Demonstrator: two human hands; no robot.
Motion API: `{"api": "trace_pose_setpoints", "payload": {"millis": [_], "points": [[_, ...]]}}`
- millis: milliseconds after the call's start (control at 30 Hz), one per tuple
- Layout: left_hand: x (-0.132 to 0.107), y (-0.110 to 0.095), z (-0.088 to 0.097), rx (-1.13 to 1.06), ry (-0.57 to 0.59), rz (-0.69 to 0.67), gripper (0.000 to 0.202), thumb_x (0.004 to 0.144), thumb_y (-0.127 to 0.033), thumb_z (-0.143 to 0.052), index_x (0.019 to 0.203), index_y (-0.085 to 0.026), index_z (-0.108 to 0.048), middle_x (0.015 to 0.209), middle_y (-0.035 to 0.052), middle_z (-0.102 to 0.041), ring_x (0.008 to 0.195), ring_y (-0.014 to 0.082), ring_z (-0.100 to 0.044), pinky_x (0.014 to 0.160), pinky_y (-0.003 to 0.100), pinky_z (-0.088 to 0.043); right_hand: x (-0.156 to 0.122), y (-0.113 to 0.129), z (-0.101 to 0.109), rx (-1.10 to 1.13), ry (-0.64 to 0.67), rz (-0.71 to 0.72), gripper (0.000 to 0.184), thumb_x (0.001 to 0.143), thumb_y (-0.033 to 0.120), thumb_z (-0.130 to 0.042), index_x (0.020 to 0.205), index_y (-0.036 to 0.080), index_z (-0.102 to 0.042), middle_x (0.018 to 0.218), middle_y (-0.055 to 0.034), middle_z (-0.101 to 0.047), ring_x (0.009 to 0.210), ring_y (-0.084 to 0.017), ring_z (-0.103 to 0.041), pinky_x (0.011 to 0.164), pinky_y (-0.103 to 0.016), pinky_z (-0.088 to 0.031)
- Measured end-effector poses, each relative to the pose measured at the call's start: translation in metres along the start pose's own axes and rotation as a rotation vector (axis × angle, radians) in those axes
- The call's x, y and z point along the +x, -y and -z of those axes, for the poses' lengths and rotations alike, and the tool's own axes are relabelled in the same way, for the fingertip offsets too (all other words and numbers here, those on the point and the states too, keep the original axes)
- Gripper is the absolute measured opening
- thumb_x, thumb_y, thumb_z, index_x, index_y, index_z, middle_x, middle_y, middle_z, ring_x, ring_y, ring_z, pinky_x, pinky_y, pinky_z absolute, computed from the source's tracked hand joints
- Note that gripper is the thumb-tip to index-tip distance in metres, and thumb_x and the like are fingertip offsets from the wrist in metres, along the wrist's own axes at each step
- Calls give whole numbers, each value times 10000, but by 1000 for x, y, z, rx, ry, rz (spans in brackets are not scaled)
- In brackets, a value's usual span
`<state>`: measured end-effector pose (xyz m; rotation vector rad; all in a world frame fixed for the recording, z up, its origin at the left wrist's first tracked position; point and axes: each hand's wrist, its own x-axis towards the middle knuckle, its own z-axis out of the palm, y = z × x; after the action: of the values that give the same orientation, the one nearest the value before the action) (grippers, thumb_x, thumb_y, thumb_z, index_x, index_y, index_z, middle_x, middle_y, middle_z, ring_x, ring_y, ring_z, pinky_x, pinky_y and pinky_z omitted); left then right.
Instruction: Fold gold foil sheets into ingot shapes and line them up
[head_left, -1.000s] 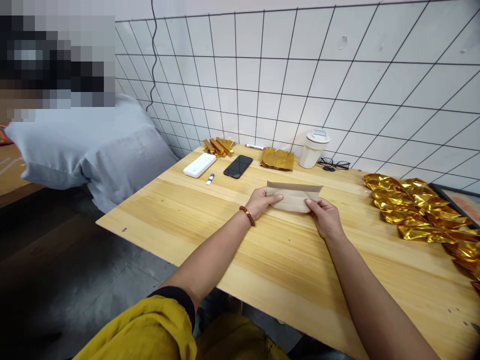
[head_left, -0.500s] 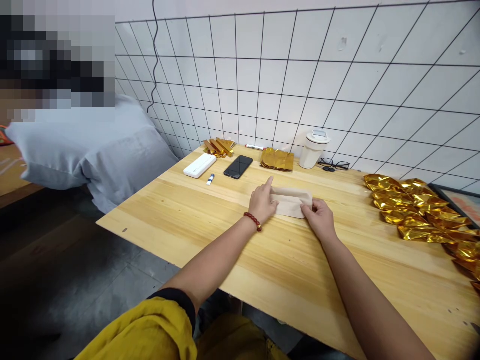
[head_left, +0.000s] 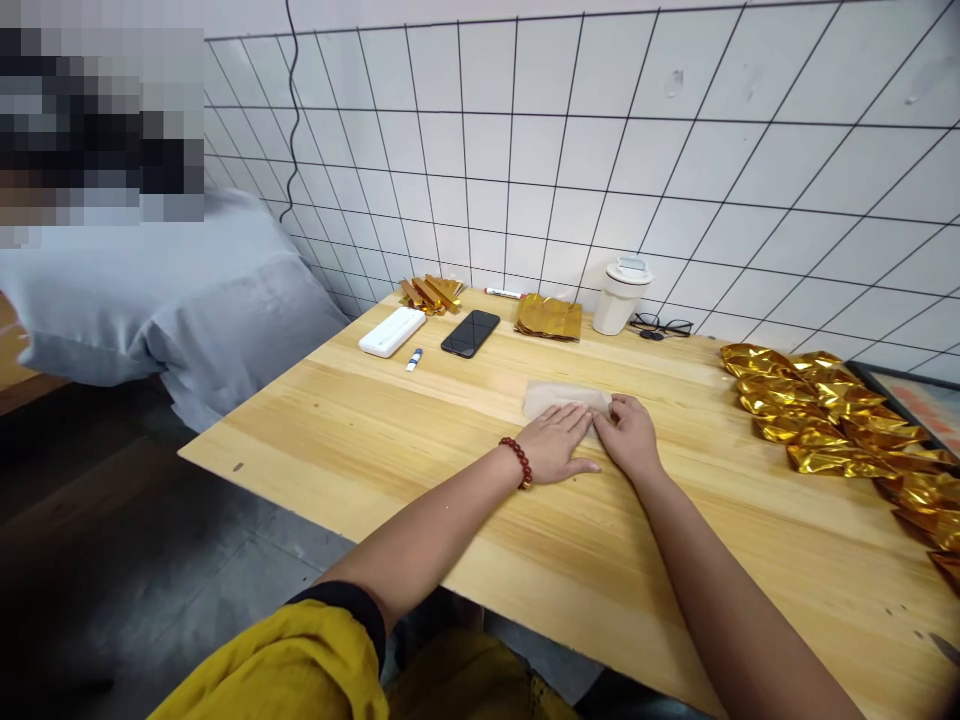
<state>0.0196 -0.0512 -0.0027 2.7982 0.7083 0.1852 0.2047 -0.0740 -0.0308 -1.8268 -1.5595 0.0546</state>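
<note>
We saw the folded brown paper (head_left: 551,395) flat on the bench (head_left: 337,440), about midway between its far and near edges. Its long axis ran left to right, roughly along the far edge. From the hands it lay just ahead, partly under them, with its bare left end reaching past the fingertips toward the left edge. Neither hand stood apart from it: the left hand (head_left: 551,440) covered the near side, while the right hand (head_left: 630,435) was at the right end.

We found the left hand spread flat, palm down, fingers on the paper, its thumb out over bare wood. The right hand was closed, its thumb and curled fingers seemingly pinching the paper's right end; we could not tell how many layers it held. A red bead bracelet (head_left: 517,462) circled the left wrist.

Farther out, we noted a black phone (head_left: 470,333) and a white power bank (head_left: 392,331) toward the far left corner. A stack of gold foil (head_left: 548,316) and a white cup (head_left: 621,296) stood near the far edge, and crinkled gold foil pieces (head_left: 832,455) lay along the right side.
</note>
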Motion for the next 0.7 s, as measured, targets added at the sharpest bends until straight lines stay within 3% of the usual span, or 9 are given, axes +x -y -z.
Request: {"api": "trace_pose_setpoints", "payload": {"millis": [300,400,467,533,600,700], "points": [[-5,-5,-4,37,-68,236,974,859,-787,-389,1562,-123,-273,1629,187,-266,1525,368,-186,1233,515,-193,0,3,2,-13,22,-26,235,821,336,-504,831,196,-692,1110,-146,-672,1060,-289,-606,995,-424,-469],[-5,-7,-3,51,-62,274,1022,841,-810,-387,1556,-89,-271,1629,212,-243,1529,370,-167,1237,518,-180,-2,5,6,-27,-127,-33,395,877,394,-461,1111,152,-667,1269,-184,-619,1216,-309,-553,1055,-467,-431],[-5,-8,-2,66,-46,281,1038,847,-808,-373,1546,-47,-275,1630,235,-215,1533,358,-153,1248,493,-159,-5,10,11,-74,-176,34,570,934,451,-401,1372,107,-520,1476,-214,-477,1397,-316,-412,1128,-509,-350],[-5,-9,-1,72,-38,285,1037,856,-795,-375,1539,-21,-282,1632,245,-201,1536,349,-148,1257,468,-141,-8,18,15,-138,-15,183,670,971,498,-341,1502,91,-379,1593,-202,-343,1497,-308,-265,1190,-532,-240],[-5,-9,0,61,-33,285,1040,856,-782,-401,1545,-14,-269,1635,240,-192,1538,345,-143,1262,459,-135,-11,25,17,-194,280,307,680,993,519,-281,1533,112,-352,1615,-168,-326,1519,-293,-224,1218,-543,-156],[-5,-7,-1,42,-19,278,1070,844,-781,-423,1561,-12,-219,1643,233,-168,1541,343,-127,1265,461,-123,-10,33,17,-266,561,301,701,1005,555,-206,1554,139,-335,1632,-135,-289,1524,-281,-221,1226,-554,-106]]}}
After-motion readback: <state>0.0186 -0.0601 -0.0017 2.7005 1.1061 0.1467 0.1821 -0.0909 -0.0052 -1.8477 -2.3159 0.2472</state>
